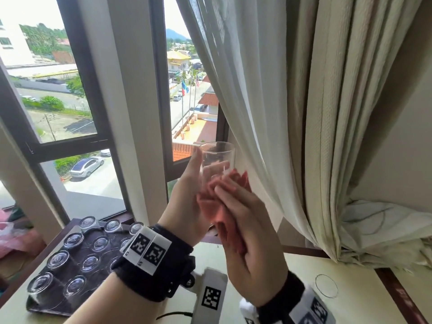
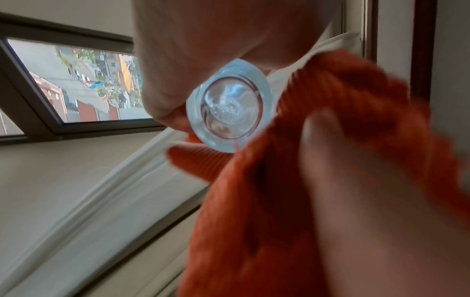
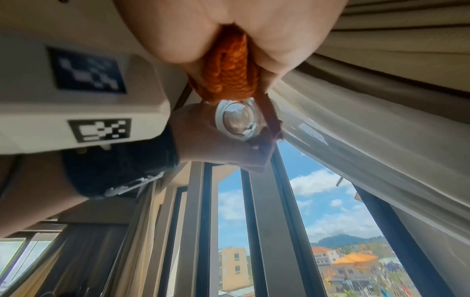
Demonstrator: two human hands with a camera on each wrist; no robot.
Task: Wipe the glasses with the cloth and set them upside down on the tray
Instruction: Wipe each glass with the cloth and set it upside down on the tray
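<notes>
The person is in the wiping step, standing at the window with one clear tumbler (image 1: 216, 164) lifted well above the dark tray (image 1: 77, 260) and held up against the daylight. The left hand (image 1: 187, 202) has its fingers and thumb curled round the tumbler's side, mouth up and leaning slightly. The right hand (image 1: 247, 230) presses a bunched orange-red cloth (image 1: 217, 202) against the lower wall of the tumbler with its fingers laid fairly straight over the fabric, while the cloth's tail is pinched in the fold of that palm, as the right wrist view shows. From the left wrist view the thick round base of the tumbler (image 2: 230, 106) faces the camera with the cloth (image 2: 330, 96) wrapped along one side of it. On the tray, down and to the left of the raised tumbler, stand about a dozen tumblers (image 1: 56, 259) already inverted in rows, so I judge the job well along. One more upright glass (image 1: 326, 285) waits on the pale tabletop (image 1: 364, 298), far to the right of the tray. Next, I'd say, the cloth must come away, the left hand turn the tumbler mouth down, and carry it down to a free spot among the inverted ones without knocking their bases.
</notes>
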